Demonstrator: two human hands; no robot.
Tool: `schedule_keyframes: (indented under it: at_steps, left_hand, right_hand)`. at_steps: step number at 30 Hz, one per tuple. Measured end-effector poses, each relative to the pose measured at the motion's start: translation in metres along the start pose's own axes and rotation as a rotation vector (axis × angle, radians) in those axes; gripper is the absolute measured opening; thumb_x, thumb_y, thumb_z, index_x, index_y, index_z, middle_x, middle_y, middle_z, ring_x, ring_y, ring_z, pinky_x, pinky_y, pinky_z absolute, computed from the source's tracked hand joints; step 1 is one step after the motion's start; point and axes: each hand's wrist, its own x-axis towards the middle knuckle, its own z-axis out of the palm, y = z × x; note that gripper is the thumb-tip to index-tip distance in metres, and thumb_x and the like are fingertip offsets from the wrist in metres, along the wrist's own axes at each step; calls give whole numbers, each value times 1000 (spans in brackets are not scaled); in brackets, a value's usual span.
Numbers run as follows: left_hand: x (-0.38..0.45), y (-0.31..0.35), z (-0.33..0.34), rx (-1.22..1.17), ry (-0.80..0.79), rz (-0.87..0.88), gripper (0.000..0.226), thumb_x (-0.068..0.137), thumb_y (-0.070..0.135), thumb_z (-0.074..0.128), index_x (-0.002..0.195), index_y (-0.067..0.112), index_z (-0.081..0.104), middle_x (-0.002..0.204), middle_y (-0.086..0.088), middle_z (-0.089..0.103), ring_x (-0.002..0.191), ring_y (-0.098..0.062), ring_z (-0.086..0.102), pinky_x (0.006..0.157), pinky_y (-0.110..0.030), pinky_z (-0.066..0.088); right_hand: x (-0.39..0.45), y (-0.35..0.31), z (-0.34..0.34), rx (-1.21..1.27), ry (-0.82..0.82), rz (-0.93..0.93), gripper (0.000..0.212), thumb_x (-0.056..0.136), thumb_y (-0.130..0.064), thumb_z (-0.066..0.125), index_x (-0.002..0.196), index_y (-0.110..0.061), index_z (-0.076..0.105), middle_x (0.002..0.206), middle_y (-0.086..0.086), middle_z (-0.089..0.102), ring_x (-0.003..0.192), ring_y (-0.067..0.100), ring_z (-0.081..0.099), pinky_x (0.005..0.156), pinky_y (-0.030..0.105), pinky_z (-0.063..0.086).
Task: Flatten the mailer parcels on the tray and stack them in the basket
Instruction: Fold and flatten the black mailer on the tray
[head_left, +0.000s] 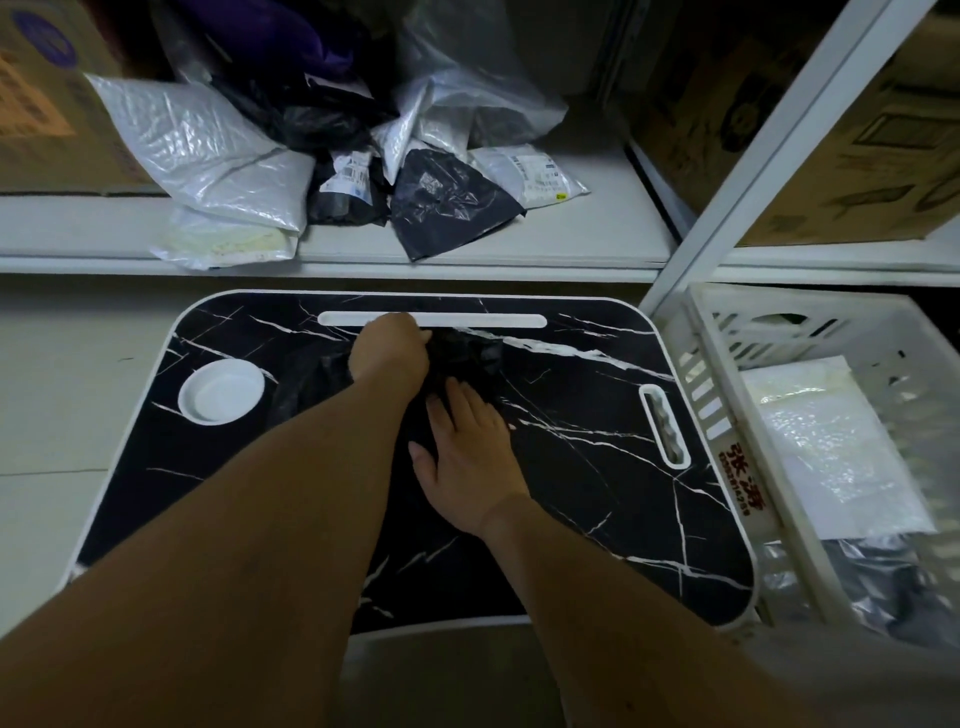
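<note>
1. Left hand (392, 345) reaches to the far side of the tray (597, 467); it sits on the crumpled top of a black mailer (467, 353), fingers hidden behind the knuckles, so cannot tell whether it grips or only presses.
2. Right hand (465, 447) lies flat, fingers straight, pressing the near part of the same mailer down onto the tray.
3. The black mailer is hard to trace against the dark marble-pattern tray; its far end looks bunched, so flattening seems underway, not finished.
4. Basket (727, 374) stands just right of the tray; inside, one white bubble mailer (826, 447) lies flat on top, with at least one darker parcel under it. So a few look done.
5. Shelf (467, 244) behind the tray carries a pile of mailers (363, 130): roughly four white or clear, about three black; overlap makes the count unsure. Most work is likely left.
6. Count: two hands, one tray, one basket, one mailer on the tray.
</note>
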Motion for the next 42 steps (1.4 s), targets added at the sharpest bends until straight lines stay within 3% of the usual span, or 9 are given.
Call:
schedule_keyframes:
  at_steps: [5, 12, 16, 20, 24, 26, 32, 39, 42]
  left_hand:
    - [-7, 16, 4, -190, 127, -2, 24, 96, 10, 49, 120, 4, 47, 128, -19, 45, 109, -34, 54, 87, -36, 44]
    - [-48, -15, 25, 316, 94, 499, 22, 94, 17, 48, 116, 15, 50, 122, -6, 47, 109, -25, 43, 91, -34, 42]
    - [-58, -34, 29, 333, -96, 264, 54, 97, 52, 25, 147, 31, 23, 157, 0, 16, 145, -24, 10, 113, -55, 11]
    - [-55, -34, 17, 313, -248, 67, 73, 85, 76, 11, 149, 42, -1, 160, 5, -10, 146, -31, -13, 109, -65, 1]
    - [-57, -26, 10, 334, -1, 197, 56, 98, 52, 19, 151, 34, 12, 160, -3, 5, 144, -31, 12, 110, -51, 20]
    - [-54, -34, 11, 422, -13, 353, 54, 99, 47, 18, 151, 34, 11, 160, 0, 3, 146, -26, 5, 113, -51, 14]
    - [-37, -53, 9, 300, -236, 11, 63, 93, 64, 11, 150, 39, -1, 159, 9, -12, 147, -18, -10, 110, -64, 2]
    - [-41, -50, 4, 162, 185, -262, 51, 99, 40, 29, 137, 8, 41, 141, -11, 40, 130, -28, 35, 102, -46, 31]
    - [-43, -57, -6, 238, 280, -209, 46, 95, 38, 38, 132, 11, 42, 135, -13, 41, 126, -30, 35, 99, -48, 32]
  right_hand:
    - [0, 10, -5, 18, -37, 129, 79, 95, -58, 32, 153, -9, 11, 160, 19, -2, 148, 29, -4, 120, 39, 3]
    - [28, 21, -25, -90, 19, 227, 51, 97, -50, 36, 137, -18, 41, 140, 4, 38, 118, 27, 36, 89, 39, 42]
    - [30, 33, -26, -215, 55, 285, 49, 99, -47, 30, 137, -19, 41, 142, 6, 39, 129, 27, 33, 101, 47, 30]
    - [33, 21, -19, -163, -41, 440, 57, 101, -44, 23, 149, -12, 25, 159, 9, 16, 149, 27, 0, 115, 61, 2]
    - [43, 8, -24, -98, 118, 283, 51, 102, -37, 28, 149, -17, 27, 161, 4, 15, 149, 22, 2, 116, 56, 4]
    - [46, 11, -19, -66, 32, 143, 54, 103, -42, 21, 153, -21, 19, 162, -1, 8, 149, 18, -1, 117, 53, 4]
    - [52, 27, -17, -85, -160, 259, 69, 96, -64, 13, 155, -29, 3, 163, 1, -6, 149, 20, -8, 116, 60, 1]
    - [54, 28, -23, -110, -150, 326, 75, 95, -66, 16, 155, -22, 7, 162, 9, 0, 149, 24, -4, 114, 63, 2]
    - [54, 17, -22, -60, -25, 372, 66, 99, -55, 20, 152, -16, 22, 159, 15, 17, 148, 27, 5, 114, 63, 4]
